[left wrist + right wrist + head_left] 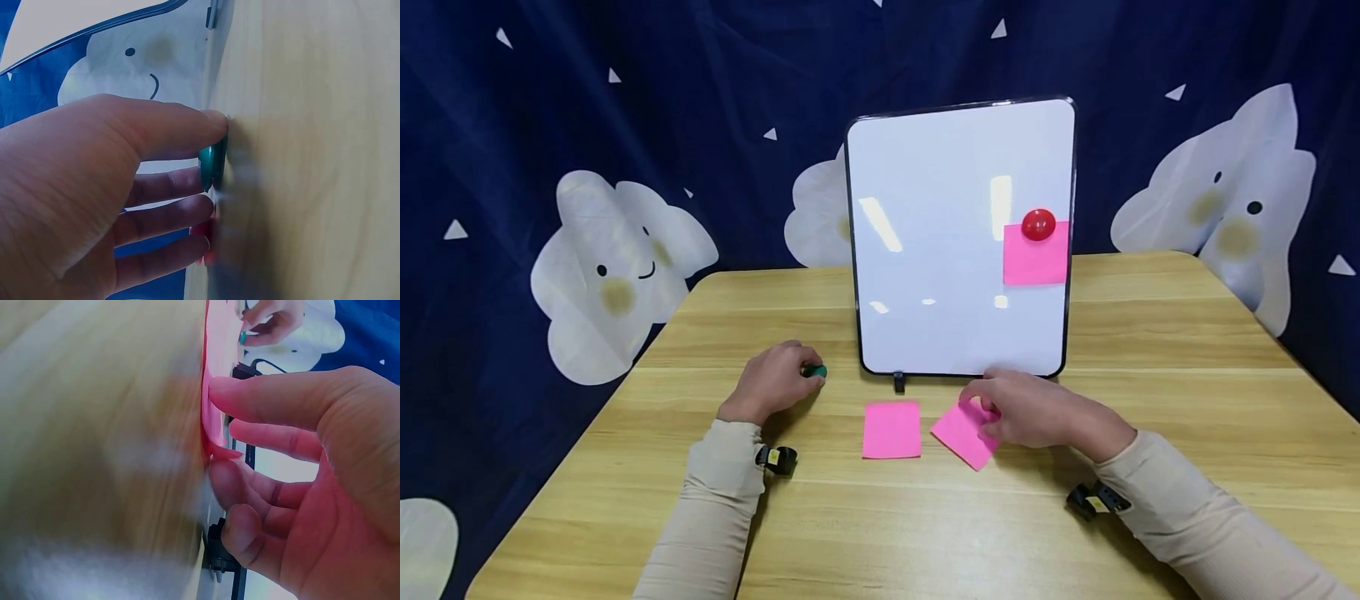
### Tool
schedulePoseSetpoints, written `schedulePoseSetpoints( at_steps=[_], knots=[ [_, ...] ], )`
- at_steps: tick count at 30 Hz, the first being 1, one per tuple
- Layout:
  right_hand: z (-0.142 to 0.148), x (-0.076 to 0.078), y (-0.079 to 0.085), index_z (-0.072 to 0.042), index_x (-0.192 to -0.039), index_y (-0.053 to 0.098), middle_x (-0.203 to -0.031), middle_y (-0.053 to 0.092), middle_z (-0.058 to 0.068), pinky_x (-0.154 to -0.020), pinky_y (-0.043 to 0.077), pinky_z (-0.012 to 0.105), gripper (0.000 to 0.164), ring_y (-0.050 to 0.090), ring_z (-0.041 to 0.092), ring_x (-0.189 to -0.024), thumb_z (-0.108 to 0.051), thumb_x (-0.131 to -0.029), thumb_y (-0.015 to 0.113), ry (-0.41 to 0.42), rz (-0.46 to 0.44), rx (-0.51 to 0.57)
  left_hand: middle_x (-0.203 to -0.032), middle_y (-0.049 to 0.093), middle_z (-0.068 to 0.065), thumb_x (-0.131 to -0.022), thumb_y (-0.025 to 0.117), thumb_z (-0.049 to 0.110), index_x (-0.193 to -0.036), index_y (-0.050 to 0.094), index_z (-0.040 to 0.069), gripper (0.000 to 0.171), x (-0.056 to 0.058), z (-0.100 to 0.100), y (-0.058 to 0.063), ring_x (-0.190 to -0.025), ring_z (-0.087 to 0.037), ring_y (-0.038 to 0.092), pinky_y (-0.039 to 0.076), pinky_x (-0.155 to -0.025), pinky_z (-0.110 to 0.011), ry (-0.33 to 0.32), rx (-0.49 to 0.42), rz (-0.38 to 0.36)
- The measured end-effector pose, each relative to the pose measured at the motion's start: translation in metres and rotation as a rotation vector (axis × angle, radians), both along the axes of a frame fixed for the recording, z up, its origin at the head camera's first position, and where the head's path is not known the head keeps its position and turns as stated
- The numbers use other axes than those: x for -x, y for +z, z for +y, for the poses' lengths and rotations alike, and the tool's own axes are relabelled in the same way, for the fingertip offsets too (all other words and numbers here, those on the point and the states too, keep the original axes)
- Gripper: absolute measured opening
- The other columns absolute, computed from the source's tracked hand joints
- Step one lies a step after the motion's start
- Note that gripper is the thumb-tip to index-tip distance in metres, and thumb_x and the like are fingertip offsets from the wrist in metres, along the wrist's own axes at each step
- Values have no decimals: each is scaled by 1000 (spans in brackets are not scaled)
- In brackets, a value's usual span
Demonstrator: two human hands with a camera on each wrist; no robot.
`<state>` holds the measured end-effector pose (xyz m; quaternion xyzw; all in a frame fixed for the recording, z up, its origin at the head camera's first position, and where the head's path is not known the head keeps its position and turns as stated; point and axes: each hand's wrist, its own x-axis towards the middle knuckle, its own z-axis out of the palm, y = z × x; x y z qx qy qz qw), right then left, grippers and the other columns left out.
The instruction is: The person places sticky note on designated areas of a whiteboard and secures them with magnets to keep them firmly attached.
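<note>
My left hand is low over the table, left of the whiteboard, pinching a green magnet. In the left wrist view the thumb lies along the green magnet, and a red object shows partly behind the lower fingers. In front of the board my right hand has thumb and fingers on a pink sticky note turned at an angle. The right wrist view shows the thumb against this sticky note and a lifted corner by the fingers. Beside it a second pink sticky note lies flat.
The whiteboard stands upright on the wooden table, on small black feet. A round red magnet holds a pink sticky note at its right edge. Behind hangs a dark blue curtain with cloud prints.
</note>
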<state>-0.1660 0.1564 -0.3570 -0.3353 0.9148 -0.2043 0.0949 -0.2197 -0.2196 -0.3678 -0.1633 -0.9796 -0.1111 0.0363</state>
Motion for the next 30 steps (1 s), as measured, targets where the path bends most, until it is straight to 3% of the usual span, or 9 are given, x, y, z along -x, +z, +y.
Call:
schedulePoseSetpoints(
  at_steps=[15,23,30],
  knots=[
    [-3,1,-1,-6,-116,70,-95,58,0,-67,50,27,34,54,16,-83,1,-83,75,22,-19,48,-96,64,-1,-87,77,26,-103,76,14,20,1,-1,-1,-84,-19,61,53,-78,-43,-3,-7,3],
    [-4,3,-5,-11,-105,71,-92,62,-6,-75,47,31,30,54,15,-85,6,-81,68,92,38,54,-97,65,-2,-87,78,27,-105,75,13,22,1,-1,-1,-85,-19,61,53,-78,-43,2,-10,-3],
    [-5,2,-6,-14,-102,71,-90,60,-6,-74,48,29,29,54,15,-83,7,-84,66,82,-3,53,-99,66,-4,-88,77,26,-110,75,10,27,1,-2,-1,-86,-19,61,53,-78,-41,-7,-12,-8]
  ],
)
